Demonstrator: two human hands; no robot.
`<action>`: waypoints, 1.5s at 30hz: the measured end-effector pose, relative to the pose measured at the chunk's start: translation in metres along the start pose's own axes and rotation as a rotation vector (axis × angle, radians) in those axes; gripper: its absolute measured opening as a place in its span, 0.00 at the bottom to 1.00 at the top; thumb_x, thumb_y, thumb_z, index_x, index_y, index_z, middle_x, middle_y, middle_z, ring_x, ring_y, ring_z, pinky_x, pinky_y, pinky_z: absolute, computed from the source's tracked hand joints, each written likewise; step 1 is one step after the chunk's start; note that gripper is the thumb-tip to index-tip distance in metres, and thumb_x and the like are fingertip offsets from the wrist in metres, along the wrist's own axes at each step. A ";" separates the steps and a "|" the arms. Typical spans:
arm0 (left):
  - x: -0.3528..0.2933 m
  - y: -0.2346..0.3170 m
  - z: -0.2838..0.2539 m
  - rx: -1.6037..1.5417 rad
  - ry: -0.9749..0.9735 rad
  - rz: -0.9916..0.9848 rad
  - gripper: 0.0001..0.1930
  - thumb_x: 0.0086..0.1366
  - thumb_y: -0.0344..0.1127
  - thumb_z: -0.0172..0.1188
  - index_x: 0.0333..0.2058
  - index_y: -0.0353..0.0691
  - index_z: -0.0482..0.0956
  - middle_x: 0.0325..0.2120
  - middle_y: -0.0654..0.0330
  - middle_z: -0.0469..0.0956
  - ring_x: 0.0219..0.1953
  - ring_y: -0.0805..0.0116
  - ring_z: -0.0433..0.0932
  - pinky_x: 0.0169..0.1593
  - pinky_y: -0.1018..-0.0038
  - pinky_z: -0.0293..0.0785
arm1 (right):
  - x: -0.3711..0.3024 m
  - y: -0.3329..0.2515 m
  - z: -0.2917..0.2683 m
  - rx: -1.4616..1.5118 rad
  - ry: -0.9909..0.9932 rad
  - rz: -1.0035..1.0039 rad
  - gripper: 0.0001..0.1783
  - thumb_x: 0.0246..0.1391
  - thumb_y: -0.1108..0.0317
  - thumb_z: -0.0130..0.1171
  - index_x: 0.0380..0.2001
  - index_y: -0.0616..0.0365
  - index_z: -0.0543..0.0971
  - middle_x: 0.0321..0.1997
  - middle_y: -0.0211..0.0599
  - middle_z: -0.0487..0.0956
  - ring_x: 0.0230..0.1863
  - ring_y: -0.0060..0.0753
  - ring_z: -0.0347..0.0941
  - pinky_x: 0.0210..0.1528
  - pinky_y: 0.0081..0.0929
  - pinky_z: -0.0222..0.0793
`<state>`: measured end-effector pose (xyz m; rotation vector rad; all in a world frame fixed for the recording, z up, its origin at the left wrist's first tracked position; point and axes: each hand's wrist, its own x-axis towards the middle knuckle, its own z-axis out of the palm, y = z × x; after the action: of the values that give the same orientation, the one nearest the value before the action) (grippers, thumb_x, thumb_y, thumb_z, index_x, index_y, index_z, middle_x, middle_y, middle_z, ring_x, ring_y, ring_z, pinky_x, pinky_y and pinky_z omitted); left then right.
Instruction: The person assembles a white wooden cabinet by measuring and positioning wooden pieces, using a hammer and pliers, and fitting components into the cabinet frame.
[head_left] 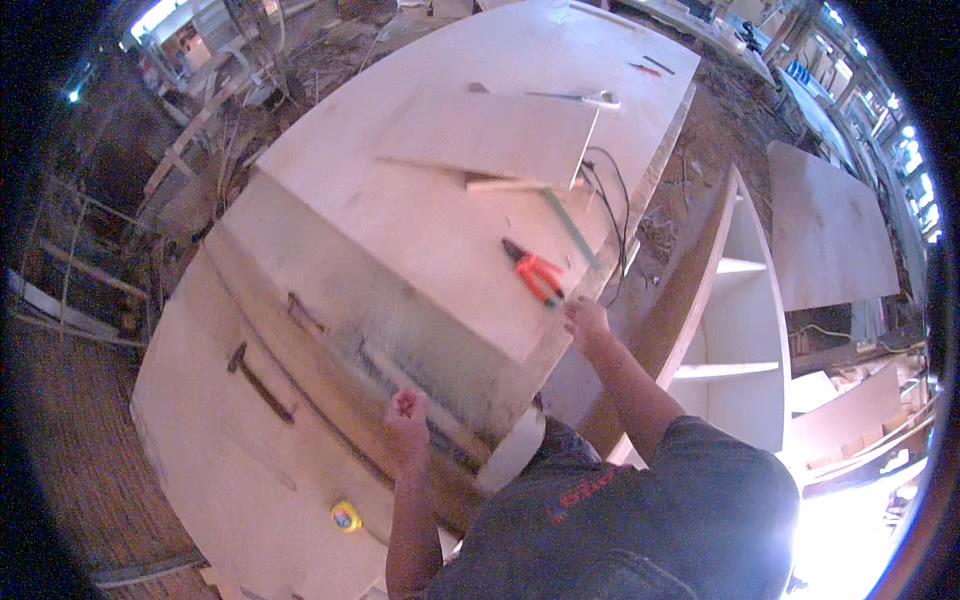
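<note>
My left hand (406, 422) is closed above the brown, worn strip of the bench; whatever it may hold is hidden by the fingers. Over by the bench's right edge, my right hand (586, 318) has its fingers pinched together, and I cannot make out anything between them. Pliers with orange-red handles (538, 276) lie just beyond the right hand, handle ends toward it. To the left of my left hand a hammer (262, 385) rests on the pale board. A yellow tape measure (345, 516) lies nearer to me.
Farther up the bench lie a thin pale panel (500, 135), a handsaw (580, 97), a green strip (572, 230) and a dark cable (622, 205). A white shelf unit (735, 320) stands close on my right. Wood scraps (860, 415) are piled beyond it.
</note>
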<state>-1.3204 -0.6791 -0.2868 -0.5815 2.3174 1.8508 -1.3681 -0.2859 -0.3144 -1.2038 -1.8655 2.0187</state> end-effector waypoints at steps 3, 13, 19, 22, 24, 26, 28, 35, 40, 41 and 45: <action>0.051 -0.004 0.049 -0.190 -0.001 -0.164 0.20 0.64 0.36 0.65 0.52 0.34 0.74 0.33 0.62 0.77 0.34 0.73 0.76 0.37 0.75 0.75 | 0.002 -0.037 0.026 0.230 -0.114 0.120 0.07 0.51 0.68 0.59 0.33 0.57 0.77 0.22 0.29 0.69 0.19 0.29 0.64 0.21 0.29 0.60; 0.081 0.025 0.153 -0.507 -0.056 -0.511 0.10 0.64 0.36 0.62 0.41 0.42 0.75 0.30 0.66 0.75 0.29 0.76 0.74 0.29 0.79 0.69 | 0.032 -0.030 0.021 0.414 0.011 0.516 0.07 0.47 0.69 0.61 0.25 0.52 0.71 0.22 0.29 0.66 0.20 0.30 0.62 0.20 0.35 0.57; 0.088 0.039 0.160 -0.451 0.010 -0.526 0.09 0.62 0.42 0.64 0.32 0.45 0.76 0.24 0.67 0.73 0.25 0.74 0.73 0.26 0.77 0.67 | -0.021 -0.127 0.033 0.538 -0.057 0.476 0.08 0.45 0.69 0.59 0.25 0.53 0.69 0.26 0.32 0.68 0.27 0.37 0.68 0.31 0.41 0.64; 0.103 0.036 0.154 -0.286 -0.041 -0.585 0.11 0.62 0.44 0.65 0.31 0.46 0.75 0.22 0.69 0.71 0.22 0.75 0.71 0.24 0.76 0.64 | -0.029 -0.150 0.035 0.628 -0.254 0.370 0.07 0.46 0.68 0.57 0.29 0.56 0.71 0.30 0.38 0.71 0.31 0.43 0.74 0.35 0.47 0.71; 0.131 0.018 0.139 -0.267 -0.003 -0.396 0.13 0.64 0.47 0.63 0.31 0.45 0.75 0.23 0.68 0.70 0.23 0.75 0.70 0.25 0.74 0.62 | -0.007 -0.117 0.028 0.597 -0.267 0.411 0.11 0.50 0.65 0.56 0.35 0.58 0.73 0.32 0.42 0.73 0.34 0.46 0.76 0.36 0.51 0.76; 0.167 0.027 0.113 -0.103 0.113 -0.243 0.18 0.66 0.50 0.62 0.35 0.39 0.77 0.27 0.63 0.73 0.29 0.71 0.73 0.30 0.69 0.69 | 0.016 -0.081 0.018 0.488 -0.177 0.476 0.15 0.56 0.61 0.55 0.42 0.60 0.72 0.35 0.45 0.74 0.35 0.48 0.78 0.35 0.52 0.78; 0.201 0.047 0.105 -0.008 0.287 0.136 0.22 0.68 0.51 0.59 0.40 0.32 0.77 0.35 0.56 0.77 0.39 0.65 0.76 0.40 0.66 0.74 | 0.028 -0.068 0.017 0.344 -0.132 0.439 0.20 0.62 0.57 0.53 0.49 0.59 0.71 0.37 0.46 0.76 0.34 0.48 0.78 0.33 0.49 0.80; 0.273 0.076 0.132 -0.128 0.209 -0.008 0.29 0.68 0.45 0.60 0.58 0.26 0.67 0.52 0.48 0.75 0.50 0.57 0.76 0.54 0.66 0.71 | 0.046 -0.043 0.007 0.227 -0.190 0.396 0.22 0.67 0.52 0.50 0.53 0.58 0.69 0.39 0.42 0.78 0.31 0.44 0.78 0.27 0.38 0.77; 0.288 0.064 0.162 -0.083 0.334 0.086 0.33 0.68 0.43 0.60 0.63 0.26 0.60 0.57 0.45 0.72 0.56 0.54 0.73 0.59 0.65 0.69 | 0.039 -0.067 0.007 0.242 -0.090 0.440 0.17 0.62 0.57 0.57 0.48 0.56 0.75 0.42 0.43 0.77 0.39 0.46 0.77 0.36 0.40 0.78; 0.285 0.067 0.160 -0.059 0.327 0.081 0.33 0.68 0.42 0.60 0.63 0.26 0.60 0.57 0.45 0.72 0.56 0.53 0.73 0.60 0.65 0.68 | 0.038 -0.077 0.010 0.255 -0.065 0.487 0.16 0.61 0.59 0.59 0.47 0.56 0.76 0.43 0.43 0.77 0.41 0.47 0.77 0.38 0.41 0.78; 0.284 0.065 0.179 0.054 0.266 0.042 0.33 0.67 0.42 0.60 0.62 0.25 0.60 0.57 0.43 0.72 0.58 0.51 0.72 0.62 0.62 0.66 | 0.091 -0.002 -0.036 -0.007 -0.182 0.204 0.18 0.66 0.52 0.52 0.52 0.49 0.72 0.44 0.36 0.77 0.37 0.39 0.76 0.27 0.35 0.76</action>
<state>-1.6310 -0.5585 -0.3638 -0.8240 2.5532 1.8199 -1.4073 -0.2041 -0.3506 -1.3005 -1.8978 2.3018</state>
